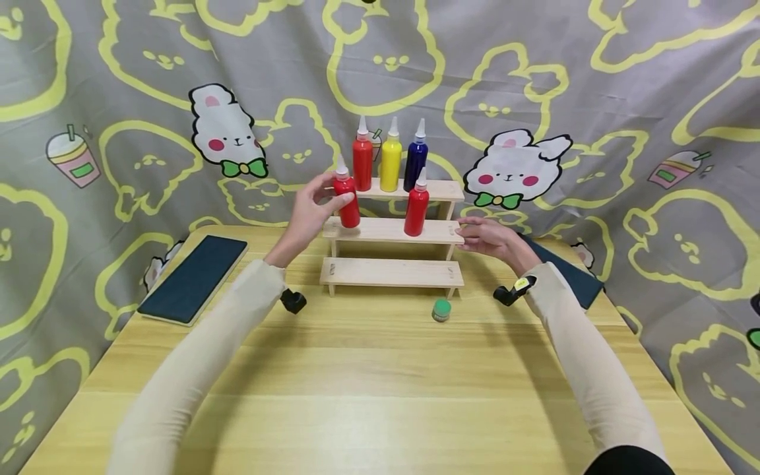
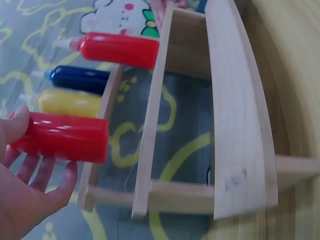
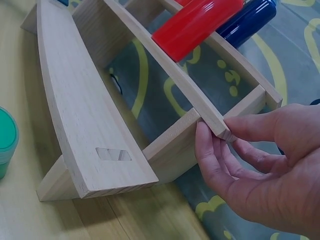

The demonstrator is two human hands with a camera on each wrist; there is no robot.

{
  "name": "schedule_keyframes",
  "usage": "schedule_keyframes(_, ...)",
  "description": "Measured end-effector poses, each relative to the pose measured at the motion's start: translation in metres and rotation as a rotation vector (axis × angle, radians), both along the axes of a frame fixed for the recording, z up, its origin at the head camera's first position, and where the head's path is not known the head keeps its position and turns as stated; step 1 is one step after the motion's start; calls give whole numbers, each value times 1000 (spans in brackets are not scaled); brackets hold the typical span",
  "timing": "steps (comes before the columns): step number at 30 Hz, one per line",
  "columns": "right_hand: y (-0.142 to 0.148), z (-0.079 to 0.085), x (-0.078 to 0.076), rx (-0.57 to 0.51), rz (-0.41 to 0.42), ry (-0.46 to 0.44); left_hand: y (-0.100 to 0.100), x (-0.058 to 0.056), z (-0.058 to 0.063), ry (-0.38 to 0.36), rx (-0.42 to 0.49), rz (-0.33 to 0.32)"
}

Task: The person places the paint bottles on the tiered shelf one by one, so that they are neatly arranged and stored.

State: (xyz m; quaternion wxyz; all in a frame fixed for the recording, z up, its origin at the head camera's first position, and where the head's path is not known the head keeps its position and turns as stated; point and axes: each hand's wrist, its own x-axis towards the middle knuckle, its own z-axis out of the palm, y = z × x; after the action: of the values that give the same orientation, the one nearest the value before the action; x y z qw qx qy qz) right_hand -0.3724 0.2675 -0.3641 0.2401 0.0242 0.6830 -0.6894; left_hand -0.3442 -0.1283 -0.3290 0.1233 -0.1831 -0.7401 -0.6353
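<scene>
My left hand [image 1: 311, 208] grips a red squeeze bottle [image 1: 348, 206] with a white pointed nozzle, thumb on one side and fingers on the other. In the left wrist view this bottle [image 2: 70, 137] is off the shelves, its base short of the middle board's edge. My right hand [image 1: 489, 239] pinches the right end of the middle board of a three-step wooden rack [image 1: 380, 229], thumb above and fingers below, as the right wrist view shows. Another red bottle [image 1: 417, 210] stands on that board, towards the right. Red [image 1: 362, 165], yellow [image 1: 390, 165] and dark blue [image 1: 415, 166] bottles stand on the top step.
The lowest step [image 1: 392, 272] of the rack holds nothing. A small jar with a green lid [image 1: 441, 309] sits on the wooden table [image 1: 368, 382] before it. Dark flat panels lie left [image 1: 196, 277] and right [image 1: 567, 274]. A patterned curtain [image 1: 285, 59] hangs behind.
</scene>
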Motion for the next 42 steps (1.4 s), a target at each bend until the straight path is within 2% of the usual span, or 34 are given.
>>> schedule_keyframes(7, 1, 0, 2, 21, -11, 10, 32, -9, -2, -29, -93, -30)
schedule_keyframes(13, 0, 0, 3, 34, -13, 19, 52, -13, -6, -67, -95, -32)
schedule_keyframes(18, -3, 1, 3, 32, -20, 23, 63, -12, -9, -78, -144, -43)
schedule_keyframes(25, -6, -1, 2, -1, -13, 21, 63, -10, -11, -66, -176, -25)
schedule_keyframes(31, -4, 2, 3, 51, 11, 56, 63, -11, -8, -88, -183, -32)
schedule_keyframes(38, -5, 5, 3, 192, 24, 88, 57, -15, -7, -134, -194, -53)
schedule_keyframes(42, -3, 11, 8, 345, 38, 155, 48, -8, -10, -126, -197, -53)
